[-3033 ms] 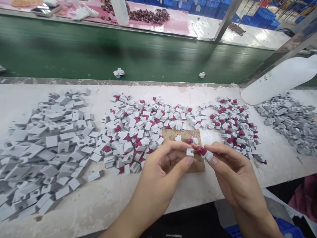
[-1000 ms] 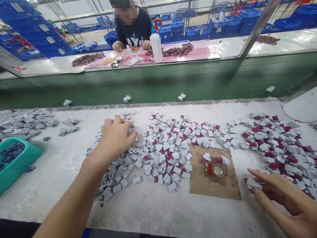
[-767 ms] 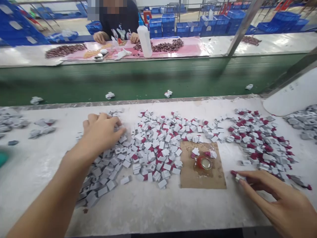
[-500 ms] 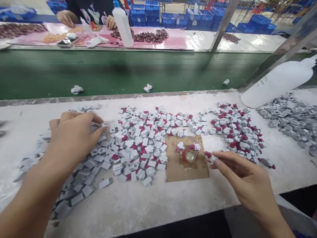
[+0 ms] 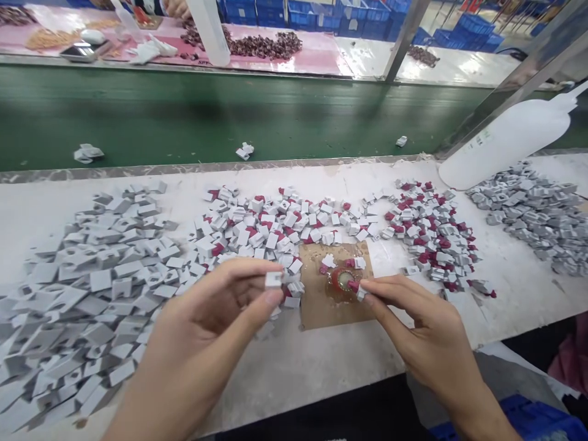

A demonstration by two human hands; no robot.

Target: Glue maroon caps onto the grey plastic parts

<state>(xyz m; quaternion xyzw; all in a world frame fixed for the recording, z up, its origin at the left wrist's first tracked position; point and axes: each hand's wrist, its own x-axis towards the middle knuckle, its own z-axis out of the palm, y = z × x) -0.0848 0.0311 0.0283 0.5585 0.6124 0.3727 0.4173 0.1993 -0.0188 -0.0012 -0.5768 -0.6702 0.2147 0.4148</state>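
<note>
While pinching a grey block (image 5: 273, 280) in the left hand (image 5: 206, 331), also clamping a maroon-tipped piece (image 5: 361, 293) between the fingers of the right hand (image 5: 427, 324), in the head view. Angling its long axis leftward and slightly away, toward the nearer-to-right round dish (image 5: 343, 278), contact not showing. Holding the block farther left, outside the brown card's (image 5: 321, 306) left edge; skirting mixed parts (image 5: 275, 217) beyond, facing desk (image 5: 285, 367) nearside.

Bright overhead ambient light, white glare on the far table (image 5: 362, 59), soft shadows under hands, background slightly blurred, edges stretched by wide-angle distortion.
</note>
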